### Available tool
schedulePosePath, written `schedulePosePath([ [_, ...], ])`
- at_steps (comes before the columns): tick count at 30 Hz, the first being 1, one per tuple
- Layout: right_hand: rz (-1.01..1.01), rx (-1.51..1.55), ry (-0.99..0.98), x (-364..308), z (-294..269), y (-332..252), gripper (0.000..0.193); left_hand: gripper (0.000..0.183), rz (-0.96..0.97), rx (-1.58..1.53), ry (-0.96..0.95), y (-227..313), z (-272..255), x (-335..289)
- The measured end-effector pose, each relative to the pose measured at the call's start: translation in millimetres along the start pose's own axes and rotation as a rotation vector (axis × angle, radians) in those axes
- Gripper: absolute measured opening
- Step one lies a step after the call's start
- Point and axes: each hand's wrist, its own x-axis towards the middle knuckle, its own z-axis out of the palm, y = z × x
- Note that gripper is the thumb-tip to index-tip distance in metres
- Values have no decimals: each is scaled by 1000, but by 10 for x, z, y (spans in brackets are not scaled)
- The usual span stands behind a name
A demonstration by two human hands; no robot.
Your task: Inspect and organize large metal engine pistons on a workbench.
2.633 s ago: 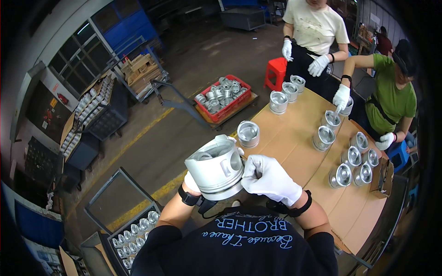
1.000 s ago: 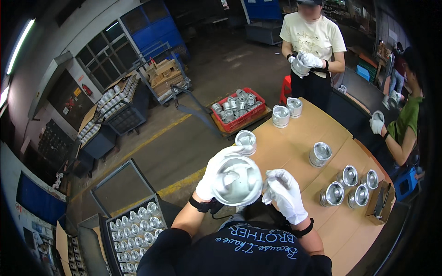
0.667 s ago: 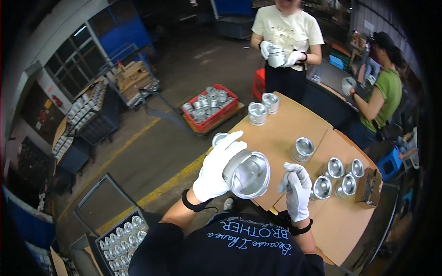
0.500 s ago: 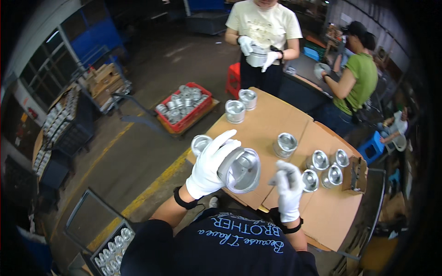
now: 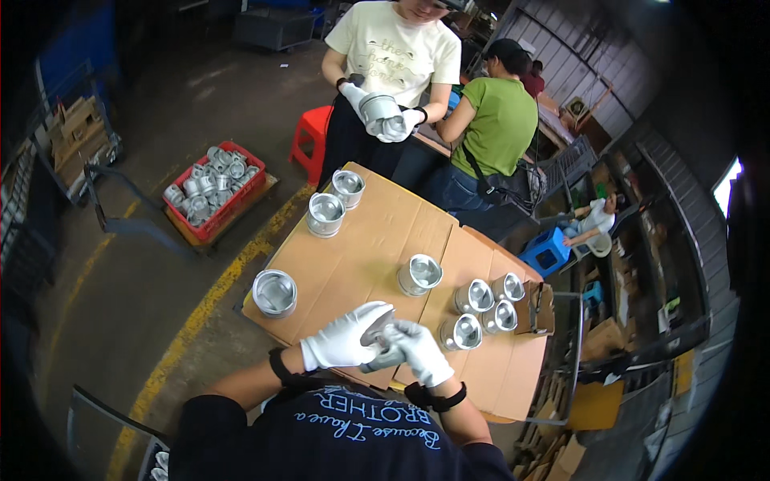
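Both my hands wear white gloves and meet over the near edge of the cardboard-covered table. Fingers wrapped round its side, my left hand grips a silver metal piston, which the gloves largely cover. My right hand is closed against the piston's right side; whatever its fingers pinch is hidden. Left of my hands a piston stands on the cardboard. Another piston stands at mid-table, and several more pistons are grouped to the right.
Two pistons stand at the far left corner. A small cardboard box sits at the right edge. Across the table a person in white gloves holds a piston. A red crate of metal parts and a red stool stand beyond.
My right hand has come over to the piston in my left hand. That piston is lower and tilted, its open end no longer facing up. The view has swung right.
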Motion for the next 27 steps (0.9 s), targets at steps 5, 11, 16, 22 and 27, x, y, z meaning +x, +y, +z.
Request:
schedulePosePath([
  [5, -227, -287, 235, 155, -552, -691, 18, 60, -6, 55, 13, 98, -508, -156],
  [11, -468, -731, 539, 1246, -1176, -1074, 25, 48, -259, 167, 287, 58, -861, -818],
  [16, -734, -1268, 828, 2336, -1822, -626, 33, 53, -516, 190, 449, 3, -1001, -1495],
  [22, -209, -1342, 760, 2594, -1622, -419, 21, 51, -615, 264, 595, 146, -943, -1863],
  [27, -17, -1485, 667, 2520, -1650, -396, 26, 46, -676, 219, 556, -59, -922, -1789],
])
